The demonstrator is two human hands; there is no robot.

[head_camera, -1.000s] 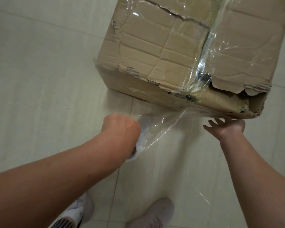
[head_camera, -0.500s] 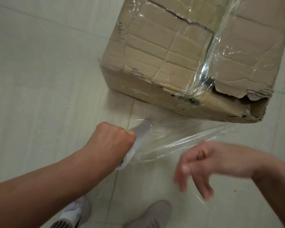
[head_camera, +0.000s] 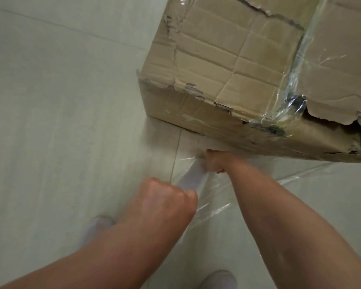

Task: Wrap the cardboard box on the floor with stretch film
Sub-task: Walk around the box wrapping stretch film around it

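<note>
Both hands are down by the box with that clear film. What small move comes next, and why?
Probably draw the roll left along the near side of the cardboard box, taut. The left hand and right hand seem to grip its ends, and the film lies slack on the floor.

Pale tiled floor [head_camera: 61, 122], thin grout lines, soft even light

Bare forearms [head_camera: 113, 257]; pale whitish shoes [head_camera: 219, 279], rounded toes, slightly blurred.
</note>
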